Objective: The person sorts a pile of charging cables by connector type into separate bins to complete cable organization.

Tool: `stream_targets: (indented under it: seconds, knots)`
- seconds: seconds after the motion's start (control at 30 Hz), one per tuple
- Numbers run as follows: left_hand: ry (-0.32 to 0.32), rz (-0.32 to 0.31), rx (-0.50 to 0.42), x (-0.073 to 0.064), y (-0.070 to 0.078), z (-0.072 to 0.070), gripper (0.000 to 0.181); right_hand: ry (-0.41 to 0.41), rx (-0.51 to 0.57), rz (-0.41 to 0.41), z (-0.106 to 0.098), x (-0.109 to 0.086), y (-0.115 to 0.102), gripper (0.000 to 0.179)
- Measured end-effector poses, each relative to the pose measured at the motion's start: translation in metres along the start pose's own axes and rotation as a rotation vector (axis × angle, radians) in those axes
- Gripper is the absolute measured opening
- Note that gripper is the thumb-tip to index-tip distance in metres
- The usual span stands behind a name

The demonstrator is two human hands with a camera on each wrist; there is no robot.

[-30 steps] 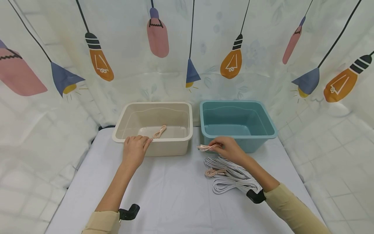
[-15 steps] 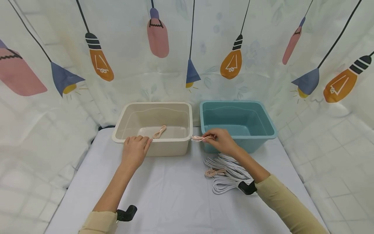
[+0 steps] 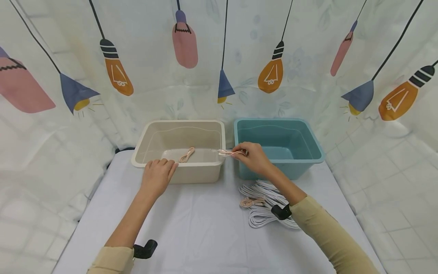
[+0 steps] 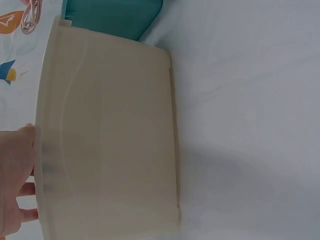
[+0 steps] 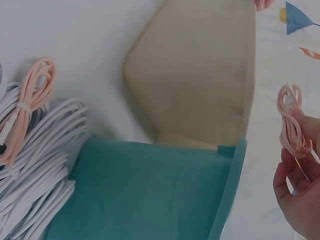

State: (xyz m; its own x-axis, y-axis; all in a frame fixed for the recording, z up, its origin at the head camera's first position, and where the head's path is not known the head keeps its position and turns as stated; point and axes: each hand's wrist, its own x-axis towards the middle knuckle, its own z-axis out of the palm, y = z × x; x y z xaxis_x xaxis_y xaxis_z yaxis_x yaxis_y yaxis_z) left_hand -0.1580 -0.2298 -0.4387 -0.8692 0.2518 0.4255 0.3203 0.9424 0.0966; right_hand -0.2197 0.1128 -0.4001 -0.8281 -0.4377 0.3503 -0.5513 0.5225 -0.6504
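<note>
My right hand pinches a coiled light-pink cable by one end. The coil's other end reaches over the right rim of the beige bin. In the right wrist view, the same coil is between thumb and fingers, above the bins. The left hand hooks its fingers over the beige bin's front rim; the fingertips are hidden behind it. Another pink cable coil lies inside that bin. On the table, one more pink coil rests with bundled white cables, partly under my right forearm.
A teal bin stands to the right of the beige one, with a narrow gap between them. Both are at the back of a white-covered table. A patterned curtain hangs right behind the bins.
My right hand has carried the pink cable coil leftward and up, from in front of the teal bin to the beige bin's right rim. The left hand has stayed on the rim.
</note>
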Motion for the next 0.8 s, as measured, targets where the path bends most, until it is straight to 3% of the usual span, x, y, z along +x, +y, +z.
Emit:
stream_targets:
  seconds: [0.8]
  knots:
    - [-0.059,-0.059,-0.031,0.001,0.001,-0.001,0.028,0.005,0.016,0.126,0.013,0.046,-0.004,0.018]
